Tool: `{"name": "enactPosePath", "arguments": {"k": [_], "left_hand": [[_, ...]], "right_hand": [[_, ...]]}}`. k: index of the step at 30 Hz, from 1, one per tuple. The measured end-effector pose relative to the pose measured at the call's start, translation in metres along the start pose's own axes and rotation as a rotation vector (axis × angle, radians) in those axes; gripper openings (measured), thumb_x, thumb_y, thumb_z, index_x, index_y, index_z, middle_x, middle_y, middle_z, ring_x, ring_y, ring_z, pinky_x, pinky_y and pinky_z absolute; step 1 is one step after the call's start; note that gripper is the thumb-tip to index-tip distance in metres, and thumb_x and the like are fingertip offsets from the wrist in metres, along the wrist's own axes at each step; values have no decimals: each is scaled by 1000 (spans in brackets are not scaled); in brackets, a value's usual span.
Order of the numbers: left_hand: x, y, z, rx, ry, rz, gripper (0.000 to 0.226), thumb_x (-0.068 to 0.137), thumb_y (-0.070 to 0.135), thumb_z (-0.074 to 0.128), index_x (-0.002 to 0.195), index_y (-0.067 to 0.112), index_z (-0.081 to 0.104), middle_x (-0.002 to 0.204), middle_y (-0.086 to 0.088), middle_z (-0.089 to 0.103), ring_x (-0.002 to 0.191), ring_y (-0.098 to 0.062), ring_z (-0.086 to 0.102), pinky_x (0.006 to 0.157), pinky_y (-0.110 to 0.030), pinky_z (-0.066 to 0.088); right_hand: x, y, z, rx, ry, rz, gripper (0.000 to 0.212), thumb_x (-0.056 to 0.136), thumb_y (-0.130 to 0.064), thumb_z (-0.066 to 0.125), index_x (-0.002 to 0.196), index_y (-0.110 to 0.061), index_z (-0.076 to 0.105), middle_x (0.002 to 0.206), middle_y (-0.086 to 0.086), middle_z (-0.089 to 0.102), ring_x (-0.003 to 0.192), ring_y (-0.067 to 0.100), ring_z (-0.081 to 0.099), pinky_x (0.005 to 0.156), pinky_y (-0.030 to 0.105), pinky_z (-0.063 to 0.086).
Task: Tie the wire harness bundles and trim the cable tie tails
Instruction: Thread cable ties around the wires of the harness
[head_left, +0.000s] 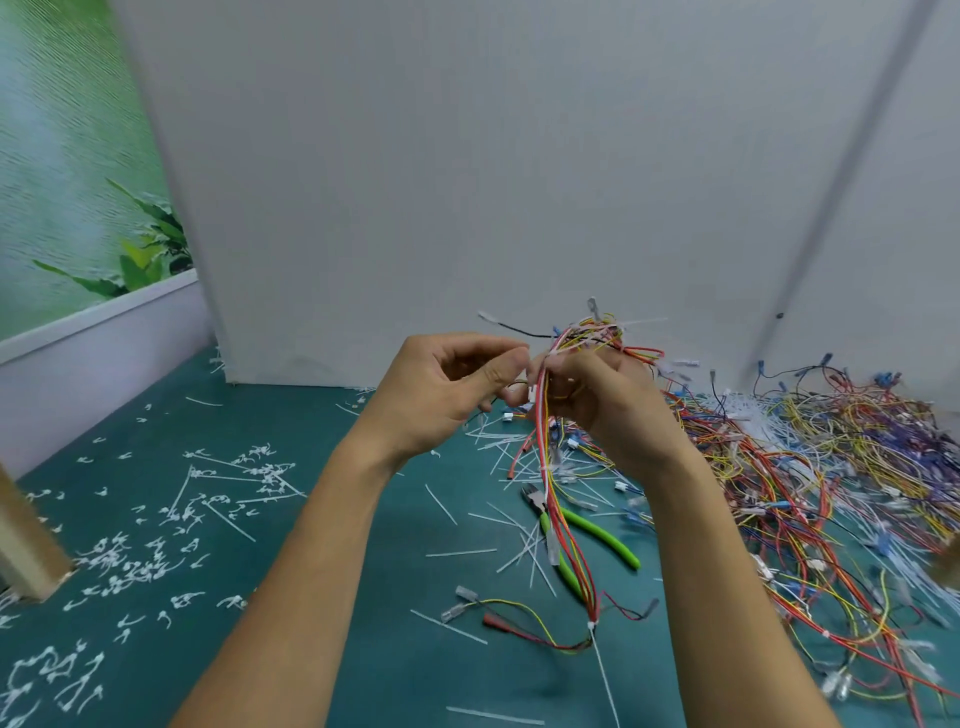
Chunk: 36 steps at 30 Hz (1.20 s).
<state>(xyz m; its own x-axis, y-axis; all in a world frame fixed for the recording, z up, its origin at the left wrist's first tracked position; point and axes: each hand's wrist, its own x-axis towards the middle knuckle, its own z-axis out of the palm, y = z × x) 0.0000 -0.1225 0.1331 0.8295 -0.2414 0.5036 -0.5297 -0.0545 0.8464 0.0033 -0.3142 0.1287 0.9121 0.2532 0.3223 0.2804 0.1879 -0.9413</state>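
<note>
A wire harness bundle (563, 530) of red, yellow and orange wires hangs from my right hand (597, 400), which grips it above the table. My left hand (441, 384) is beside it, thumb and fingers curled and pinching at the bundle near a white cable tie (556, 354); what the fingertips pinch is too small to tell. Lower on the bundle a white cable tie (592, 625) is fastened, its long tail (607, 680) pointing down. Green-handled cutters (597, 535) lie on the green mat (322, 519) under the hanging wires.
A large tangled pile of coloured wire harnesses (810, 467) covers the right side. Loose white cable ties (519, 540) and cut tails (135, 561) litter the mat. A white board (467, 182) stands behind; a wooden post (26, 545) is at the left.
</note>
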Motion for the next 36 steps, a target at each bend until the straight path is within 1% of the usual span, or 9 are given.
{"name": "enactPosePath", "arguments": {"k": [8,13,15,17,20,23,26,29,36], "left_hand": [[-2,0,0,78,-109,117,32,82,30,82,112,21,78,101,0,72,87,-32,64,70,-40,53],[-1,-1,9,105,-26,97,30,80,35,83,107,23,76,91,2,73,79,-15,67,70,-38,58],[0,-2,11,81,-13,107,24,84,32,80,105,20,77,88,-1,73,74,-15,67,65,-37,58],[0,-3,10,51,-23,127,14,85,27,81,95,18,77,81,-2,72,67,-17,66,60,-31,53],[0,-2,10,19,-46,136,9,88,23,79,84,18,73,74,-2,68,60,-16,62,58,-27,50],[1,-1,8,0,14,152,11,94,21,71,88,13,68,77,-4,70,65,-17,65,60,-28,54],[2,0,4,-12,112,164,21,100,22,60,94,2,59,86,-4,75,76,-17,72,62,-25,54],[3,-1,6,5,159,165,22,102,22,58,94,1,56,82,0,74,73,-19,73,61,-24,52],[4,-6,12,32,212,181,16,96,31,67,88,19,59,69,0,67,61,-10,62,60,-21,50]], "right_hand": [[-1,1,2,69,-16,22,22,75,-11,56,86,7,63,93,28,59,81,36,61,71,43,60],[-2,2,0,75,-74,42,45,75,-10,51,100,27,58,85,24,63,79,33,65,68,35,61],[-3,2,-2,72,-142,33,33,78,-8,47,81,-2,79,74,4,71,72,16,70,66,27,59],[-5,2,-3,65,-176,27,36,79,-8,45,60,-18,75,70,-3,71,71,9,70,70,25,57],[-2,7,-7,60,-188,15,30,79,-10,50,64,-15,75,74,-2,72,75,10,71,73,26,58],[1,8,-8,148,-149,9,33,72,-19,62,84,11,69,82,11,74,83,28,77,72,35,62],[2,7,-10,213,-125,-30,25,77,-24,66,88,-6,79,91,15,74,95,42,76,75,37,62],[2,4,-6,182,-91,-40,31,81,-29,76,95,-1,73,95,15,74,94,44,76,74,35,62],[2,6,7,-62,25,-41,31,68,-29,96,71,-22,65,93,17,78,96,37,77,85,40,62]]}}
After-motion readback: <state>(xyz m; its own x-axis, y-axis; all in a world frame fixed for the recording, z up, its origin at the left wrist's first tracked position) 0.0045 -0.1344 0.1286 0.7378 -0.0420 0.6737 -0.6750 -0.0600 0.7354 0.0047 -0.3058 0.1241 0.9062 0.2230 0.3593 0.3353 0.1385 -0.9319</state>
